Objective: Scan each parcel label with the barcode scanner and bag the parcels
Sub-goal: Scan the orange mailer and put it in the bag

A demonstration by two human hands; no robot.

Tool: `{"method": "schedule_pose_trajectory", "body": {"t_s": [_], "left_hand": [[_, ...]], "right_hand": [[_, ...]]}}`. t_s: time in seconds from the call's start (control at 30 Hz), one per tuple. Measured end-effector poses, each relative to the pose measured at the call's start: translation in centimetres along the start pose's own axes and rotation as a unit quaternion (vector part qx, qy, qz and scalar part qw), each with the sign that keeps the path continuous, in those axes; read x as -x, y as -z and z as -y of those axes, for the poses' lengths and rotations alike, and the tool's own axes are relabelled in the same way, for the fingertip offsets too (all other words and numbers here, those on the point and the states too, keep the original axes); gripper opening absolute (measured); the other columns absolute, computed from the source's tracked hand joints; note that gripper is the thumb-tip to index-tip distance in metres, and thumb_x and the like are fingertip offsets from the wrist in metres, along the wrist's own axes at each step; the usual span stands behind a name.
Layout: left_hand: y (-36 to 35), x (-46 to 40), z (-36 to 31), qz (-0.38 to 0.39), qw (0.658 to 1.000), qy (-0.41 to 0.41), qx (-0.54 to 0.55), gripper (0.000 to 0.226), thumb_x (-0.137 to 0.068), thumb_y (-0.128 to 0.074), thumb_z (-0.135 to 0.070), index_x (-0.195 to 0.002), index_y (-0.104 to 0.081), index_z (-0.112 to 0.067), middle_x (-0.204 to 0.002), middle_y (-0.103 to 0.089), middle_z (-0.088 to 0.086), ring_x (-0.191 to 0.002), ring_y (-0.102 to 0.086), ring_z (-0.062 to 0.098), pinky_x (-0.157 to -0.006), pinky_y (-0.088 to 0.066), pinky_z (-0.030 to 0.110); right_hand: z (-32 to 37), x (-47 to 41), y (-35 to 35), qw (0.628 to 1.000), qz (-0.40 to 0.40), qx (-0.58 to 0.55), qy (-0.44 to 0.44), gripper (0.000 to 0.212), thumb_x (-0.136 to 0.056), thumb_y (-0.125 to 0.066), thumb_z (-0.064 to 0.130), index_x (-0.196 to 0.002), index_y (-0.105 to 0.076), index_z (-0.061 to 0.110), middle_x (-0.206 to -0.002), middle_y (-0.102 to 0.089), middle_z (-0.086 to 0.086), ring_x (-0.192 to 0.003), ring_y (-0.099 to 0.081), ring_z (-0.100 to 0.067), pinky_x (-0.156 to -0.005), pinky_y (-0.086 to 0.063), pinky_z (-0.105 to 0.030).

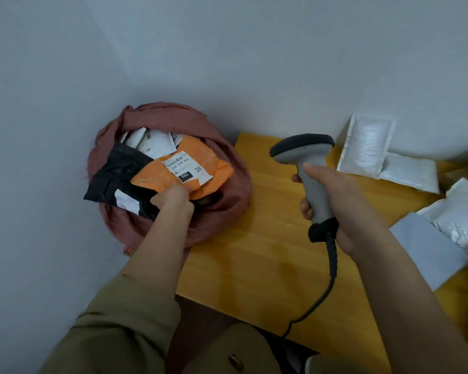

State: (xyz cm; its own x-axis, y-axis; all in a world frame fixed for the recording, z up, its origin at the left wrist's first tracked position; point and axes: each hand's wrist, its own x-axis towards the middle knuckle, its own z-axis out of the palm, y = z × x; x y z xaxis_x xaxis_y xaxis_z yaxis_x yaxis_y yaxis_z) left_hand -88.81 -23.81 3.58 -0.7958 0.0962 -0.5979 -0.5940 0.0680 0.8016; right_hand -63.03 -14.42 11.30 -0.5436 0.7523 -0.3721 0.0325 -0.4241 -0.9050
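At ten o'clock, the left hand (173, 197) pinches a soft, probably light orange parcel (185, 168) by its near edge over the sack (227, 211); the right hand (333, 195) grips the scanner (308, 163).

A dusty-red fabric sack (222, 190) holds an orange plastic mailer (200, 168) with a white printed label (187, 166) bearing black barcode lines, beside a glossy black plastic mailer (114, 176). The grey pistol-shaped barcode scanner (312, 179) has a black head and cable. Silvery-white padded envelopes (368, 144) lie on the honey-yellow wooden surface (254, 252).
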Motion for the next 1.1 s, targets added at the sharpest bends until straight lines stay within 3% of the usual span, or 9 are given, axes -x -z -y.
{"method": "schedule_pose_trajectory", "body": {"t_s": [0.1,0.2,0.27,0.37,0.57,0.77,0.9,1.0,1.1], "left_hand": [[0.1,-0.6,-0.2,0.015,1.000,-0.027,-0.008,0.050,-0.088,-0.059,0.007,-0.136,-0.045,0.001,-0.086,-0.055,0.002,-0.068,-0.057,0.010,-0.043,-0.048,0.014],[-0.1,-0.8,0.2,-0.050,0.999,0.013,-0.007,0.051,-0.083,-0.068,0.004,-0.128,-0.045,-0.007,-0.118,-0.055,0.009,-0.086,-0.062,0.022,-0.059,-0.058,0.026],[-0.3,-0.8,0.9,-0.134,0.983,0.004,-0.128,0.078,-0.076,-0.079,-0.008,-0.139,-0.034,-0.012,-0.143,-0.033,0.012,-0.106,-0.055,0.030,-0.078,-0.055,0.033],[-0.3,0.2,2.1,-0.180,0.950,-0.086,-0.242,0.104,-0.068,-0.088,-0.023,-0.143,-0.018,-0.014,-0.146,-0.018,0.018,-0.106,-0.053,0.038,-0.081,-0.050,0.041],[-1.2,2.2,4.8,-0.182,0.903,-0.258,-0.292,0.069,-0.083,-0.074,-0.020,-0.136,-0.030,-0.009,-0.138,-0.026,0.017,-0.092,-0.058,0.042,-0.069,-0.045,0.038],[-5.2,5.7,8.8,-0.026,0.858,-0.397,-0.323,0.027,-0.087,-0.058,-0.006,-0.112,-0.049,-0.009,-0.126,-0.038,0.012,-0.097,-0.048,0.017,-0.075,-0.038,0.024],[-8.5,8.0,13.0,0.200,0.764,-0.394,-0.471,0.010,-0.090,-0.058,-0.006,-0.091,-0.058,-0.016,-0.096,-0.058,0.001,-0.082,-0.051,0.013,-0.076,-0.041,0.026],[-11.0,9.7,17.3,0.334,0.690,-0.337,-0.547,0.009,-0.095,-0.056,-0.014,-0.097,-0.062,-0.020,-0.102,-0.063,-0.001,-0.072,-0.050,0.007,-0.073,-0.044,0.027],[-13.5,11.4,21.7,0.388,0.630,-0.304,-0.600,0.023,-0.096,-0.057,-0.020,-0.118,-0.060,-0.020,-0.123,-0.058,-0.002,-0.090,-0.055,0.013,-0.083,-0.049,0.033]], "right_hand": [[-0.3,-0.1,-0.1,1.000,-0.004,-0.006,0.006,0.025,-0.094,-0.063,0.036,-0.099,-0.065,0.012,-0.088,-0.061,-0.012,-0.050,-0.054,-0.014,-0.046,-0.043,-0.027],[-0.6,0.0,0.0,1.000,-0.005,-0.011,0.012,0.028,-0.091,-0.065,0.039,-0.100,-0.065,0.012,-0.090,-0.061,-0.012,-0.051,-0.054,-0.014,-0.046,-0.043,-0.028],[-0.6,0.0,0.3,1.000,-0.004,-0.012,0.010,0.035,-0.082,-0.067,0.045,-0.098,-0.066,0.014,-0.088,-0.062,-0.013,-0.052,-0.054,-0.016,-0.047,-0.043,-0.029],[-0.7,0.1,1.3,1.000,-0.010,-0.022,0.001,0.037,-0.077,-0.067,0.047,-0.097,-0.067,0.016,-0.086,-0.063,-0.013,-0.052,-0.053,-0.017,-0.048,-0.042,-0.029],[-1.0,0.4,4.6,0.998,-0.039,-0.050,-0.011,0.026,-0.091,-0.065,0.035,-0.104,-0.066,0.013,-0.101,-0.067,-0.008,-0.051,-0.054,-0.013,-0.044,-0.043,-0.025],[-1.0,0.7,9.1,0.995,-0.066,-0.064,-0.025,0.019,-0.093,-0.064,0.030,-0.102,-0.066,0.014,-0.097,-0.068,-0.005,-0.050,-0.053,-0.013,-0.044,-0.044,-0.024],[-1.4,0.9,13.1,0.992,-0.098,-0.066,-0.041,0.019,-0.093,-0.064,0.029,-0.101,-0.065,0.012,-0.093,-0.067,-0.003,-0.049,-0.054,-0.012,-0.043,-0.044,-0.024],[-2.1,1.1,16.8,0.988,-0.130,-0.064,-0.052,0.016,-0.093,-0.064,0.028,-0.096,-0.064,0.013,-0.088,-0.066,-0.004,-0.048,-0.053,-0.012,-0.044,-0.044,-0.024],[-2.9,1.4,20.5,0.982,-0.166,-0.067,-0.066,0.013,-0.093,-0.064,0.026,-0.094,-0.064,0.012,-0.091,-0.064,-0.006,-0.047,-0.053,-0.012,-0.043,-0.044,-0.024]]}}
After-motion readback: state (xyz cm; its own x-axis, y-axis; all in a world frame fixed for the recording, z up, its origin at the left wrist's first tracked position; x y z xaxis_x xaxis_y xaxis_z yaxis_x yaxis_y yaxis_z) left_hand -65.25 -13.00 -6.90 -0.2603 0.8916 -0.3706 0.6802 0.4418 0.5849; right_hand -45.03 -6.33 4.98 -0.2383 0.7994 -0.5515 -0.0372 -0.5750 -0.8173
